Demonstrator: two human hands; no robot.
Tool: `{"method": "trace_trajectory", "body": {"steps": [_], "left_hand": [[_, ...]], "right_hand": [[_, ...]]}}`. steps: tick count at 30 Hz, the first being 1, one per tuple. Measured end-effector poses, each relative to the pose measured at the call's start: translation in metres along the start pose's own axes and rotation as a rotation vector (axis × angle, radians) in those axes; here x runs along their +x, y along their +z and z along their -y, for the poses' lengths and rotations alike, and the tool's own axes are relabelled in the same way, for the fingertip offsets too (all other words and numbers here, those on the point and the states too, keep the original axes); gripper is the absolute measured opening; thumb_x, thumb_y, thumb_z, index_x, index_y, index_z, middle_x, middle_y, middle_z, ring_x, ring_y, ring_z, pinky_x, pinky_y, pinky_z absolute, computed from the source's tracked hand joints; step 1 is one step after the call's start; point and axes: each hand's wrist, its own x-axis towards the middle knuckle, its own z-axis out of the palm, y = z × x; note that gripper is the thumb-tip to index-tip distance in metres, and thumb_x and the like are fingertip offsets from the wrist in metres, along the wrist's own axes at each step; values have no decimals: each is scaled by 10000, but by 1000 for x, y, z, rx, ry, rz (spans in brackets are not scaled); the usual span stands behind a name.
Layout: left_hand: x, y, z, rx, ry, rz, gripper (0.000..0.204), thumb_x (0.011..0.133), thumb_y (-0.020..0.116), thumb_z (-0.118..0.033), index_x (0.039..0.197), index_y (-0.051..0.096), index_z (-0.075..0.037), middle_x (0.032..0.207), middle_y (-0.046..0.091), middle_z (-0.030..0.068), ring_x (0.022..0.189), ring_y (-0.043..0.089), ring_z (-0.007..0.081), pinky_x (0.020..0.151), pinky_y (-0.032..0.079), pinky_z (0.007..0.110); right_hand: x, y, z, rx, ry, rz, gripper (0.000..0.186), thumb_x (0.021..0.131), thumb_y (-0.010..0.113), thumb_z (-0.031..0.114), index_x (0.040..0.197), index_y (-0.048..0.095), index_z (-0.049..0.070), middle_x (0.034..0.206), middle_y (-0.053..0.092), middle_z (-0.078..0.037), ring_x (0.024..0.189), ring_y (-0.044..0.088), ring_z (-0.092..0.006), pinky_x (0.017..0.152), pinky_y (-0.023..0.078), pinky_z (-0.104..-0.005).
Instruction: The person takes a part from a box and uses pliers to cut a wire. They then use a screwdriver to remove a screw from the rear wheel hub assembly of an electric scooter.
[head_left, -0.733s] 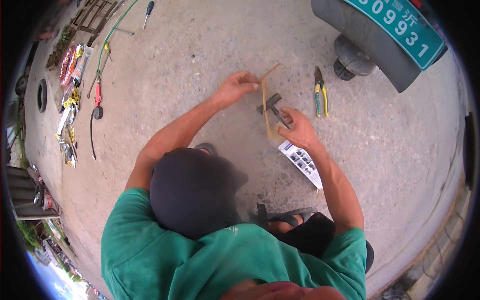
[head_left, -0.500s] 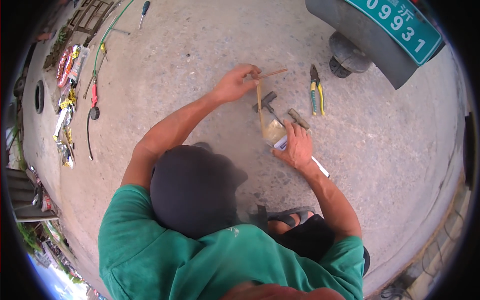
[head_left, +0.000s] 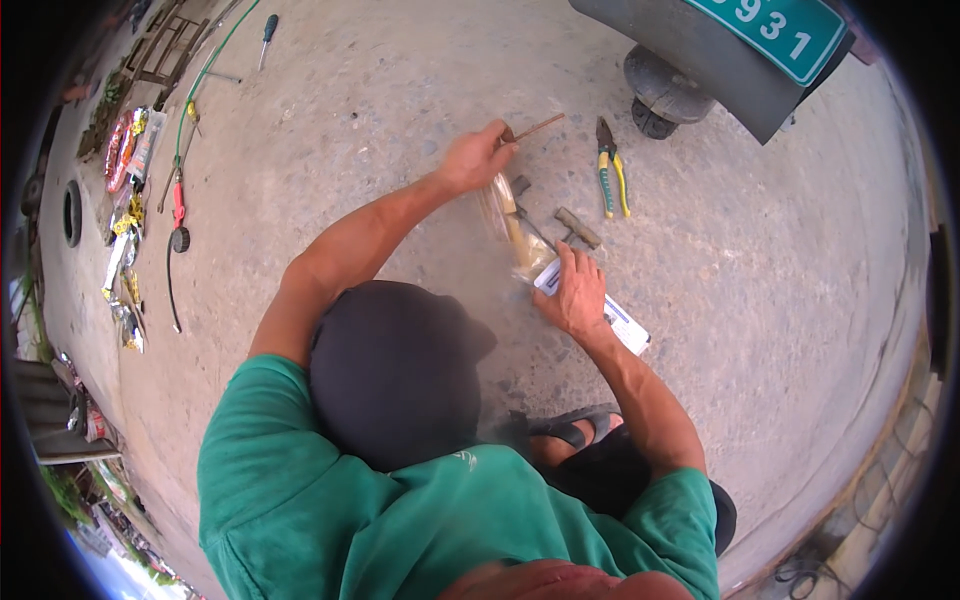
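Observation:
My left hand (head_left: 476, 162) is closed, with a thin brown strip (head_left: 541, 126) sticking out from its fingertips, probably a tyre plug strip. A clear, yellowish plastic film (head_left: 510, 220), smeared by motion, stretches from below this hand toward my right hand (head_left: 577, 300). There, fingers and thumb grip a white printed card (head_left: 627, 330) whose middle is hidden under the palm. Just beyond lie two T-handled tools: one with a brown handle (head_left: 578, 228), the other with a dark handle (head_left: 520, 186) partly behind the film.
Pliers with green-yellow handles (head_left: 612, 180) lie right of the tools. A car's dark bumper (head_left: 690, 50) juts in at top right. On the left are a red inflator gun (head_left: 179, 205) with a green hose, a screwdriver (head_left: 268, 40), shiny packets (head_left: 125, 240) and a small tyre (head_left: 72, 214).
The film between my hands has gone from a narrow taut band to a wider, blurred one. More of the white card shows under my right hand. The whole view has shifted slightly.

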Motion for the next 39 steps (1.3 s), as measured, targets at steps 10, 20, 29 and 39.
{"method": "trace_trajectory", "body": {"steps": [10,20,29,39], "left_hand": [[-12,-17,22,313,-362,-89,264,954,559,-276,1110,611,-69,974,719,260,937,677,480,844,522,568],[-53,27,2,100,-446,-195,260,914,599,-253,1063,644,-46,965,721,264,949,687,469,845,538,533],[-56,16,22,-103,-430,-256,250,897,668,-242,991,656,-11,950,721,228,925,694,427,824,538,475],[-65,33,11,-201,-466,-217,252,900,671,-228,981,652,10,990,717,248,964,687,411,850,529,453]], "right_hand": [[1,-2,-2,92,-29,-14,836,692,808,309,1429,503,59,1294,573,-200,1222,532,-391,1052,413,-493],[14,7,12,138,-68,-97,822,701,826,287,1418,504,45,1257,584,-184,1203,545,-378,1028,420,-494],[-1,-4,8,56,34,5,1043,681,882,366,1533,365,56,1382,530,-213,1297,493,-395,1087,395,-489],[-14,11,-8,62,30,5,873,702,838,267,1447,453,24,1358,531,-214,1279,507,-409,1072,424,-505]]}}
